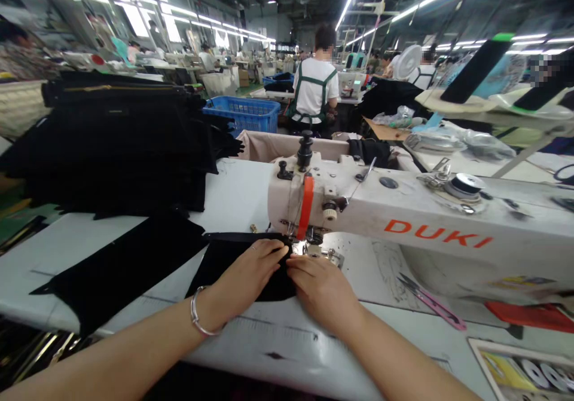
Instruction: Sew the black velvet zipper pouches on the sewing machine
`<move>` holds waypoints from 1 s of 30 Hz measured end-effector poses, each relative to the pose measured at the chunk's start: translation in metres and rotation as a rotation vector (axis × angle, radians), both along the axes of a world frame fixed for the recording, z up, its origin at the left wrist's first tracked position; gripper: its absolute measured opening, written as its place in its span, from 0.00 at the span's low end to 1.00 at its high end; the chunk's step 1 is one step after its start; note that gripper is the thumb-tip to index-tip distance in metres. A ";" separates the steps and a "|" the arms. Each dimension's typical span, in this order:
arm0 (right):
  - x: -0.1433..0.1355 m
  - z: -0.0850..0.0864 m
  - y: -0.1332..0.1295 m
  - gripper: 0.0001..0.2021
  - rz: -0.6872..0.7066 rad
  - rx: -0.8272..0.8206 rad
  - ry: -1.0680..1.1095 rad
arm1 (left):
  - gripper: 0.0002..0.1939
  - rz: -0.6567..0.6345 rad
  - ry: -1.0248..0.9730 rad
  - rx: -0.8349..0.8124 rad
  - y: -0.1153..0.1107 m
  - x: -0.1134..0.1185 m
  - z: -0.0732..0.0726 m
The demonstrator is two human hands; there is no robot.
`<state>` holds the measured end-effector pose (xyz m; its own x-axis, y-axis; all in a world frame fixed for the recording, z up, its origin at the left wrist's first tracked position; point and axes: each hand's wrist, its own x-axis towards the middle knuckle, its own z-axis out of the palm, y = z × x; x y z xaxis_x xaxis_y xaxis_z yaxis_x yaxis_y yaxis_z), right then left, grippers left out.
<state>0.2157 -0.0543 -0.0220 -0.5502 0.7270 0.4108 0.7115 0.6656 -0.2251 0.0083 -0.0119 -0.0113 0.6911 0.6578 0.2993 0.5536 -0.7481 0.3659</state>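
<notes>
A piece of black fabric (224,266) lies on the white bed of a sewing machine (359,204), its far right part at the lit needle area. My left hand (251,272), with a bracelet on the wrist, rests on the fabric, its closed fingers gripping it just left of the presser foot (302,248). Pressed close beside it, my right hand (320,287) has its fingers bent onto the fabric's right edge. The fingertips of both hands almost meet and partly hide the fabric there.
Another black fabric piece (130,263) lies at left, before a tall stack of black pieces (121,144). Pink-handled thread snips (434,305), a red item (529,316) and a tray of bobbins (475,353) are at right. A blue crate (251,111) and a person (316,84) are beyond.
</notes>
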 end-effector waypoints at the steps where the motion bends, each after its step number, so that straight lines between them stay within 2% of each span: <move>1: -0.001 0.000 0.000 0.13 0.000 0.001 0.014 | 0.18 -0.023 -0.002 -0.006 0.002 -0.003 0.001; 7: -0.009 0.002 0.001 0.12 -0.036 -0.003 0.041 | 0.20 -0.169 0.095 -0.081 0.026 -0.013 0.007; 12: -0.010 0.005 0.001 0.12 -0.056 -0.015 0.025 | 0.20 -0.202 0.062 -0.119 0.034 -0.014 0.006; 16: -0.008 0.008 0.002 0.11 -0.080 -0.012 0.044 | 0.19 -0.202 0.038 -0.114 0.035 -0.010 0.006; 30: -0.008 0.009 -0.001 0.12 -0.036 -0.025 0.087 | 0.20 -0.181 0.061 -0.096 0.025 -0.007 0.007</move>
<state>0.2079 -0.0554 -0.0135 -0.4869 0.7560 0.4376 0.7118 0.6337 -0.3029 0.0013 0.0130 -0.0042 0.8158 0.5445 0.1952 0.4365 -0.8009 0.4098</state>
